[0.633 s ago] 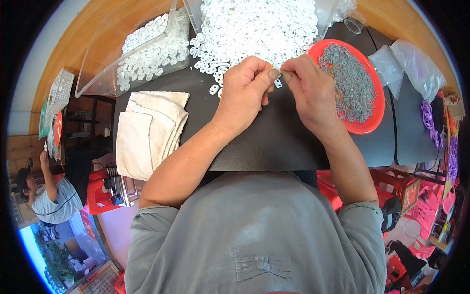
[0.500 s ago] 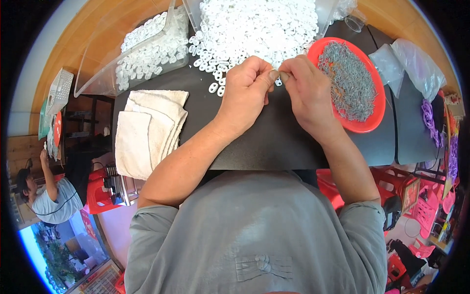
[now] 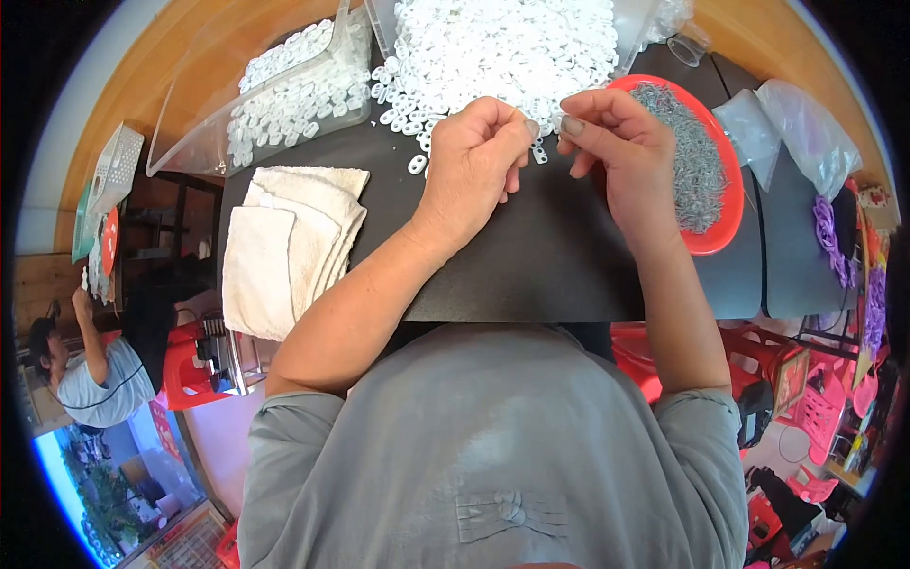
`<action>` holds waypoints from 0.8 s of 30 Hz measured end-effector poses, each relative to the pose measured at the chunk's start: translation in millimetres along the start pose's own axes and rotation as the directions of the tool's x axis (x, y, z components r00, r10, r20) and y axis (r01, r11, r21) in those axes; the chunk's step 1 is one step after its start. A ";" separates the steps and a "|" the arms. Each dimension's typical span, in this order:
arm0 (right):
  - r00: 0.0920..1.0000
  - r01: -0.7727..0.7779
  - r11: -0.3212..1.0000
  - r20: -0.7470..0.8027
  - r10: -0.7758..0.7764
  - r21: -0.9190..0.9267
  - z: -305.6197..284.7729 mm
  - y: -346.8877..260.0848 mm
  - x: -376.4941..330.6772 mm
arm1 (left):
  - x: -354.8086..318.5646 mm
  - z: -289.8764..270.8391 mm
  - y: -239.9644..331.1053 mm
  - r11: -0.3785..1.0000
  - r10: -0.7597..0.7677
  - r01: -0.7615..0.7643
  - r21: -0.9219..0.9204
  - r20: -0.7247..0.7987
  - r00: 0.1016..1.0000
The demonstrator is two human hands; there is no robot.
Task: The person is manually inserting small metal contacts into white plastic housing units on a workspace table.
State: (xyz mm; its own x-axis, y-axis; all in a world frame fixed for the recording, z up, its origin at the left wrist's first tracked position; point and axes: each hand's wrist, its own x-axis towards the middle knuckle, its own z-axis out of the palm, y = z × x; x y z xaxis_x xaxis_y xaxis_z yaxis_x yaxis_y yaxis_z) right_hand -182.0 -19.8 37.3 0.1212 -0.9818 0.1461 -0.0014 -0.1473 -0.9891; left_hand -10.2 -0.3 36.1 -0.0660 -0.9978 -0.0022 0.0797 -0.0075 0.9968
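Over the black table, my left hand is closed in a pinch, thumb against forefinger. Whatever small thing it holds is hidden by the fingertips. Just to its right, my right hand is open, its thumb and curved fingers apart, with nothing visible between them. Beyond both hands lies a large heap of small white plastic pieces, each an oval with two holes. Several have spilled onto the table beside my left hand. Behind my right hand stands a red oval basin filled with small grey metal nails or pins.
A clear plastic bin with more white pieces stands at the far left. Folded beige cloths lie near my left forearm. Clear plastic bags and purple cord are at the right. Another person sits at far left.
My hands, which were together at the fingertips, have separated. The right one has moved right and its fingers have opened; the left stays pinched in nearly the same place.
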 end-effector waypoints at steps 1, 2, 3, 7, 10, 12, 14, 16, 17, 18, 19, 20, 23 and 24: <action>0.999 -0.032 0.996 0.019 0.031 0.079 -1.4 -0.2 1.1 | 0.3 0.2 -0.2 1.000 0.001 -0.001 -0.001 0.001 1.000; 0.997 -0.066 0.985 0.043 0.060 0.158 -1.8 -0.4 1.6 | 0.2 0.0 -0.7 1.000 0.013 -0.013 0.002 -0.001 1.000; 0.997 -0.066 0.985 0.043 0.060 0.157 -1.4 -0.9 1.6 | 0.2 -0.2 -1.3 1.000 0.023 -0.023 0.006 -0.003 1.000; 0.996 -0.075 0.979 0.067 0.063 0.192 1.9 -2.6 -0.1 | -0.1 -0.5 -3.8 0.998 0.066 -0.066 0.010 -0.010 0.998; 0.997 -0.071 0.979 0.056 0.061 0.189 5.2 -4.9 -0.8 | -0.6 -0.1 -3.4 0.996 0.089 -0.089 0.012 -0.021 0.996; 0.997 -0.067 0.981 0.048 0.059 0.182 5.2 -4.6 -0.6 | -1.0 0.6 -3.5 0.997 0.076 -0.075 0.015 -0.032 0.997; 0.998 -0.045 0.983 0.062 0.034 0.180 4.2 -3.3 -0.5 | -1.4 1.5 -3.1 0.996 0.089 -0.088 0.029 -0.039 0.995; 0.998 -0.043 0.982 0.057 0.033 0.186 3.9 -2.3 -0.6 | -1.6 2.4 -3.3 0.994 0.102 -0.100 0.042 -0.045 0.994; 0.998 -0.041 0.981 0.054 0.031 0.192 4.1 -2.2 -0.7 | -1.9 2.6 -3.2 0.994 0.104 -0.103 0.036 -0.045 0.993; 0.998 -0.040 0.980 0.054 0.031 0.193 4.3 -2.8 -1.0 | -2.2 2.9 -3.2 0.994 0.107 -0.106 0.031 -0.046 0.993; 0.998 -0.038 0.984 0.050 0.029 0.172 4.8 -3.9 -1.6 | -2.7 3.5 -3.8 0.994 0.107 -0.106 0.032 -0.046 0.993; 0.998 -0.034 0.988 0.048 0.027 0.151 5.4 -4.7 -1.9 | -3.1 4.2 -4.6 0.993 0.117 -0.115 0.031 -0.047 0.992; 0.999 -0.027 0.985 0.046 0.019 0.172 9.7 -4.6 -4.6 | -3.8 5.6 -4.2 0.992 0.127 -0.126 0.022 -0.050 0.991; 0.999 -0.026 0.985 0.045 0.019 0.171 9.7 -3.7 -4.5 | -4.0 6.1 -3.9 0.992 0.127 -0.126 0.015 -0.052 0.991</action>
State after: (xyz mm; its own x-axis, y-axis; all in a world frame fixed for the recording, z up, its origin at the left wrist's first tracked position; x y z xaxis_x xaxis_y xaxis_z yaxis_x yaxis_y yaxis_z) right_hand -172.9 -13.7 40.2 0.1661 -0.9779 0.1267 0.1656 -0.0990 -0.9812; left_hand -16.3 4.1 32.7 -0.0039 -0.9927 0.1203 0.0727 0.1197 0.9901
